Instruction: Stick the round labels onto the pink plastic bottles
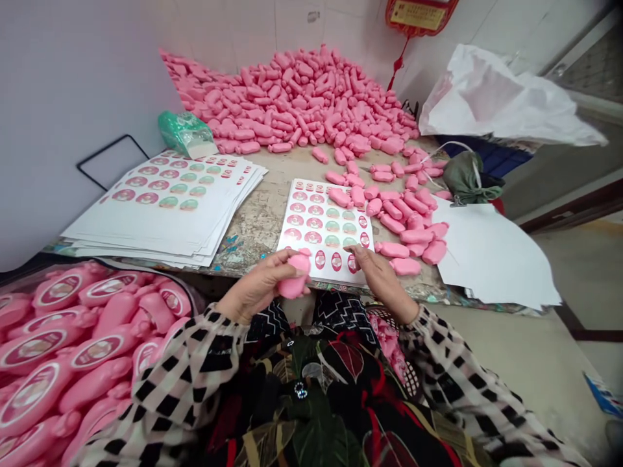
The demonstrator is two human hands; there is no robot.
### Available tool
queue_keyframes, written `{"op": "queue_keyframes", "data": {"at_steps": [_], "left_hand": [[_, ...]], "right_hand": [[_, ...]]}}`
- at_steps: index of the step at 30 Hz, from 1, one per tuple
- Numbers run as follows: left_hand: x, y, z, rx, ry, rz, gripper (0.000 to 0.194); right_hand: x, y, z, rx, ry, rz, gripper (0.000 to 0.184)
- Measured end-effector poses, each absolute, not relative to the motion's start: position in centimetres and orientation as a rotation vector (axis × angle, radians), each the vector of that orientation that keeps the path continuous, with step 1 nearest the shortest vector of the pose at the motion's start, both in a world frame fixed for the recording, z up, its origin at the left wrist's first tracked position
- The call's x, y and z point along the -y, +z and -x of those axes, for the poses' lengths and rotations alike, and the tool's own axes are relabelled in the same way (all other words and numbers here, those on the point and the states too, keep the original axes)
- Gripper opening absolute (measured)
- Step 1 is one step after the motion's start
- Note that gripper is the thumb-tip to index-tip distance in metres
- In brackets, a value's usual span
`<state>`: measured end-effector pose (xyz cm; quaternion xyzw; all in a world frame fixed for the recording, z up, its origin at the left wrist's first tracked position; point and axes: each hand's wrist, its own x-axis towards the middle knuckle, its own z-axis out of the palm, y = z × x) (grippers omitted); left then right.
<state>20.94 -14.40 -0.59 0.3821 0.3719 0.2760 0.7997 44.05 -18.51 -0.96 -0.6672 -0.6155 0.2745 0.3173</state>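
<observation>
**Bottle at the sheet's near left, right hand across at its near right**

From here, the biggest thing is the heap of pink bottles (311, 97), piled beyond the label sheet (324, 217) against the wall. Labelled bottles (100, 347) fill the space to the sheet's near left, and looser ones (413, 224) spill along its right side.

The left hand (257, 285) comes in from the sheet's near left, wrist low, fingers reaching inward. It pinches a small pink bottle (293, 277) between thumb and fingers at the sheet's near left corner. The bottle's long axis runs mostly away from the person, its narrow end farther off and tipped slightly right.

The right hand (387, 282) slants forward and inward over the sheet's near right corner, fingertips drawn close together; whether they pinch anything, I can't tell. It is the nearer hand to the last oval label (352, 263) of the near row, with the bottle off to its left.
</observation>
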Motion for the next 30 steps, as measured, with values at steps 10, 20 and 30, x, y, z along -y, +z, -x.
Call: {"op": "queue_keyframes", "data": {"at_steps": [10,20,30], "left_hand": [[13.6,-1.6,-20.5,-1.18,1.074,-0.569,0.045],[14.5,-3.2,-20.2,-1.792,0.76,-1.67,0.018],[14.4,-3.7,-19.8,-1.851,0.505,-1.83,0.023]], "right_hand": [[14.4,-2.5,-39.9,2.053,0.45,1.793,0.023],[11.9,-3.2,-36.5,2.232,0.204,1.807,0.021],[11.5,-3.0,-36.5,2.3,0.154,1.805,0.023]]}}
